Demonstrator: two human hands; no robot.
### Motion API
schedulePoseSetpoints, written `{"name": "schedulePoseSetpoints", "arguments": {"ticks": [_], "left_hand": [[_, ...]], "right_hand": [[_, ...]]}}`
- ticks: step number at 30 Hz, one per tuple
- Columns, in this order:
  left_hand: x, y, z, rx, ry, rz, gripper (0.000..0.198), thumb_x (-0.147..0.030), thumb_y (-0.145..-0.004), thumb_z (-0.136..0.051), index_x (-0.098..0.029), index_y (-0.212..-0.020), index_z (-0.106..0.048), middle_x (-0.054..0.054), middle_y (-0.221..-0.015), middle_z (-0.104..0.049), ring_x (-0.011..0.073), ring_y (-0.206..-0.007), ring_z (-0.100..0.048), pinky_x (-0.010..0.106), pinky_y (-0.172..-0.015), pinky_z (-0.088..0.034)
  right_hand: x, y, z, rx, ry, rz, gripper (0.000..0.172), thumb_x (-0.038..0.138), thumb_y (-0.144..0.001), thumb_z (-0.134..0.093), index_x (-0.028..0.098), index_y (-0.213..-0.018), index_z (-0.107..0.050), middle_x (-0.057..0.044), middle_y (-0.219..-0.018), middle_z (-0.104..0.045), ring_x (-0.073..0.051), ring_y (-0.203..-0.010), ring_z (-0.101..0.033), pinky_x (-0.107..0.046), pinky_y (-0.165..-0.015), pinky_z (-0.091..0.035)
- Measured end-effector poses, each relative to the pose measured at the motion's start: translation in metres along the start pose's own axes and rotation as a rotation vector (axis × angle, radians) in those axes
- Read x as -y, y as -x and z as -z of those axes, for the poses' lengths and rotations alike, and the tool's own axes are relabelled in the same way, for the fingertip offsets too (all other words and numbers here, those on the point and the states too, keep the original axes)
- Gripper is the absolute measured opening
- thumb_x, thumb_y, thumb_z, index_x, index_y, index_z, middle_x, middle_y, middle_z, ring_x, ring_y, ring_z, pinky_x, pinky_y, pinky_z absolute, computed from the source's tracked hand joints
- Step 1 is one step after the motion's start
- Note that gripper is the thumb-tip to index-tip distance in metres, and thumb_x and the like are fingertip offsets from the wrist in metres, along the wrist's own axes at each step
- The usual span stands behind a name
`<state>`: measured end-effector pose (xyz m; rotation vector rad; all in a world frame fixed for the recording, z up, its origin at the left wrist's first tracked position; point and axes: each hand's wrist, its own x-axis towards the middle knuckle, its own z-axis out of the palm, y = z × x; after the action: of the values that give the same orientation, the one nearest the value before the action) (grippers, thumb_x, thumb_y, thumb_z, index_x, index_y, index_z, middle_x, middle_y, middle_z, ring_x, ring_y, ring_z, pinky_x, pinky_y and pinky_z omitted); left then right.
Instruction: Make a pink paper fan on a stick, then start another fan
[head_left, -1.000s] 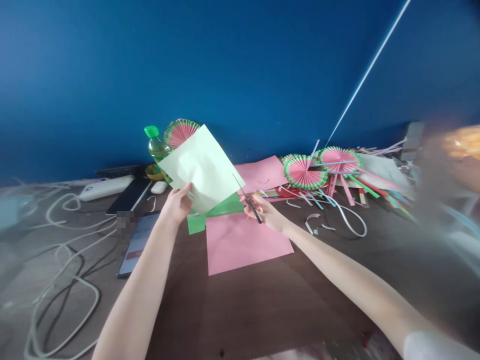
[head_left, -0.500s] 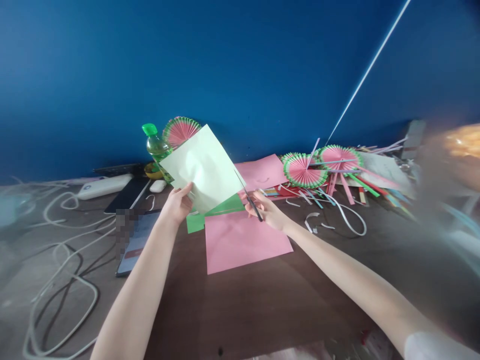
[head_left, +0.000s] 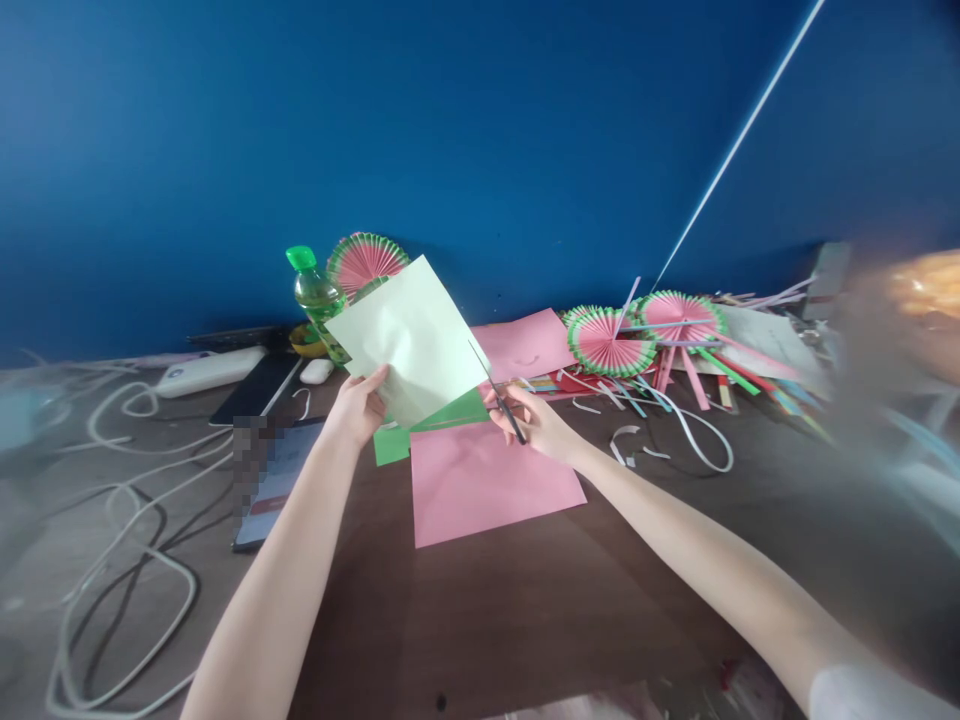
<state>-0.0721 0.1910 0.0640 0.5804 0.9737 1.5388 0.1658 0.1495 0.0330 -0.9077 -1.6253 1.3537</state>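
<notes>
My left hand (head_left: pixel 361 405) pinches the lower left edge of a pale green paper sheet (head_left: pixel 412 340), which is held up and tilted above the table. Scissors (head_left: pixel 509 408) are in my right hand (head_left: pixel 529 420), their blades pointing up and left at the sheet's right edge. Whether the blades touch the paper is hard to tell. Below the hands a pink sheet (head_left: pixel 487 490) lies flat on the table, with green paper (head_left: pixel 392 446) partly under it. Another pink sheet (head_left: pixel 525 343) lies behind the scissors.
A green-capped bottle (head_left: pixel 315 292) and a pleated pink fan (head_left: pixel 366 262) stand behind the sheet. More fans (head_left: pixel 611 342) and paper strips lie at the right. At the left are a tablet (head_left: pixel 279 485), a power strip (head_left: pixel 210 372) and looped white cable (head_left: pixel 191 590).
The pale green sheet has shifted slightly right and down at its top corner. Both hands have barely moved, and each keeps its hold.
</notes>
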Motion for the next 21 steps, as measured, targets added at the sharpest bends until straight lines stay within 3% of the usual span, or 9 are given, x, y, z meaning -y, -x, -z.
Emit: {"name": "schedulePoseSetpoints", "arguments": {"ticks": [10, 21], "left_hand": [[0.0034, -0.0019, 0.0039, 0.035, -0.044, -0.019, 0.018, -0.003, -0.07, -0.06, -0.013, -0.085, -0.065, 0.006, -0.076, -0.071, 0.0166, -0.074, -0.068, 0.024, -0.072, -0.055], [0.0062, -0.0002, 0.0025, -0.007, -0.08, 0.014, 0.015, -0.001, -0.07, -0.057, -0.012, -0.074, -0.065, 0.004, -0.069, -0.07, 0.0155, -0.069, -0.067, 0.026, -0.072, -0.055]], "right_hand": [[-0.0063, 0.0006, 0.0016, 0.001, -0.011, -0.018, 0.028, 0.042, -0.076, -0.059, 0.019, -0.088, -0.05, 0.004, -0.073, -0.046, -0.003, -0.043, -0.042, -0.021, -0.041, -0.04], [-0.0095, 0.0009, 0.0024, 0.009, -0.024, -0.065, 0.025, 0.041, -0.078, -0.057, 0.019, -0.087, -0.05, 0.005, -0.074, -0.047, -0.003, -0.037, -0.046, -0.022, -0.039, -0.035]]}}
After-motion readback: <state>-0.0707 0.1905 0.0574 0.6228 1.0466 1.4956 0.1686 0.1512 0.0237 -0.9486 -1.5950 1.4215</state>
